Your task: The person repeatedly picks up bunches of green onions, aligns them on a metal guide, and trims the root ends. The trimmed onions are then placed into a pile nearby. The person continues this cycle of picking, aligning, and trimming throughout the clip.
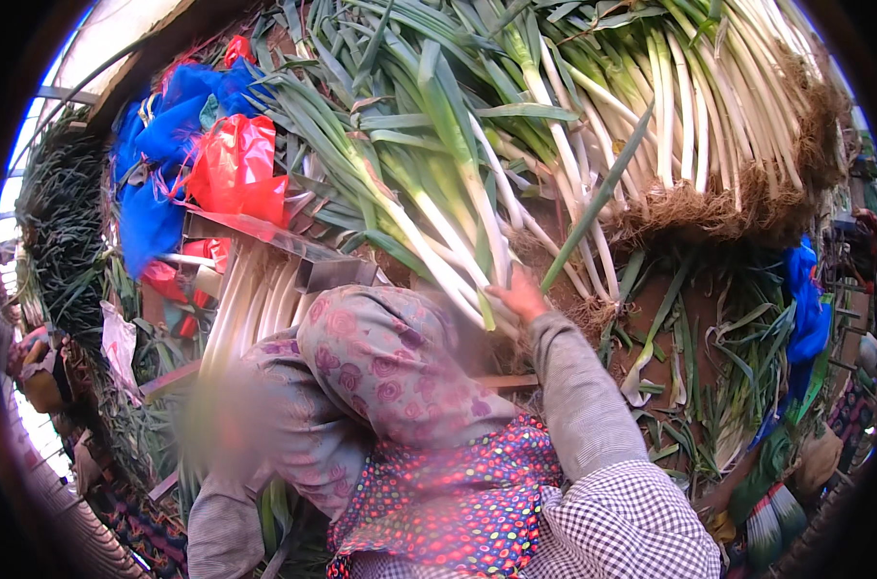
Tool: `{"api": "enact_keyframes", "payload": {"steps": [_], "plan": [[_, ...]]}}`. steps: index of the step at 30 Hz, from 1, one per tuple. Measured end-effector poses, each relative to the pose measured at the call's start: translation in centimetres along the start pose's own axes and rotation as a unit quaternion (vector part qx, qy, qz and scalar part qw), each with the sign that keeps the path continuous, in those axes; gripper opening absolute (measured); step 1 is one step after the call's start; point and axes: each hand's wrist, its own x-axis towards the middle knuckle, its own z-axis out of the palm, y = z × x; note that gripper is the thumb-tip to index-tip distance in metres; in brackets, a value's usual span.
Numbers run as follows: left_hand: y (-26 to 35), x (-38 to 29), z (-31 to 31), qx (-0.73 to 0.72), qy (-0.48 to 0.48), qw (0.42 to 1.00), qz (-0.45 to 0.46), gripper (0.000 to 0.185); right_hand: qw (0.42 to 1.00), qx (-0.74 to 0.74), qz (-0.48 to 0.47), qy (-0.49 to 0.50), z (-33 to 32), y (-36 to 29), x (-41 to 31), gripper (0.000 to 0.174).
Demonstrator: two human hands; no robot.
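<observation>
My right hand [523, 293] reaches forward and grips the white lower ends of several large green onions [438, 217], whose leaves fan away to the upper left. Beside it, a single long green leaf [601, 195] slants up to the right. My left hand [228, 438] is at the lower left, mostly hidden by a blurred smudge, so its fingers cannot be made out. Just beyond it, a row of clean white onion stalks [254, 293] rests against a metal bracket [286, 246]. Untrimmed onions with brown roots [699, 130] are heaped at the upper right.
Red plastic bags [232, 163] and blue netting [167, 137] lie at the upper left. Dark green leaves [65, 231] are piled at far left. Loose leaf scraps [684, 354] litter the ground at right, near more blue material [804, 304]. My floral-clad knee [387, 362] is in front.
</observation>
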Motion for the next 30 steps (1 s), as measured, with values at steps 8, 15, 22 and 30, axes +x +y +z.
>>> {"api": "enact_keyframes", "payload": {"steps": [8, 15, 22, 30], "plan": [[0.1, -0.1, 0.1, -0.006, -0.003, 1.0, -0.013, 0.032, 0.998, 0.033, 0.013, -0.052, 1.1, -2.6, 0.2, 0.093], [0.0, -0.5, 0.4, -0.018, -0.002, 1.0, -0.024, 0.032, 0.954, 0.293, 0.035, -0.048, 4.4, -3.6, -1.8, 0.081], [0.3, -0.4, 1.5, -0.031, 0.014, 0.999, -0.024, 0.031, 0.83, 0.532, 0.093, -0.14, -2.7, -4.2, -1.8, 0.058], [-1.4, 0.0, 2.6, -0.059, 0.024, 0.998, -0.03, 0.031, 0.956, 0.265, -0.108, -0.063, -16.7, -0.2, -0.6, 0.05]]}}
